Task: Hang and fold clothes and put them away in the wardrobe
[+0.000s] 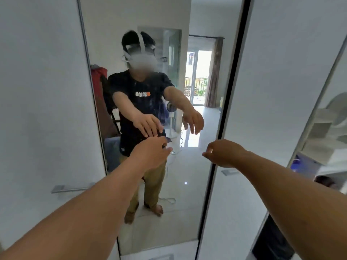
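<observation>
I face the wardrobe, whose white left door and white right door flank a tall mirror panel. My left hand reaches to the glass with fingers apart, its fingertips meeting their reflection. A small dark shape shows at those fingertips; I cannot tell what it is. My right hand hovers, loosely curled and holding nothing, just in front of the mirror's dark right edge. In the reflection, red and dark clothes hang behind me.
Metal handles sit low on the left door and the right door. At the far right another mirrored panel shows white shelves. The mirror reflects a standing fan, a tiled floor with a cable and a balcony door.
</observation>
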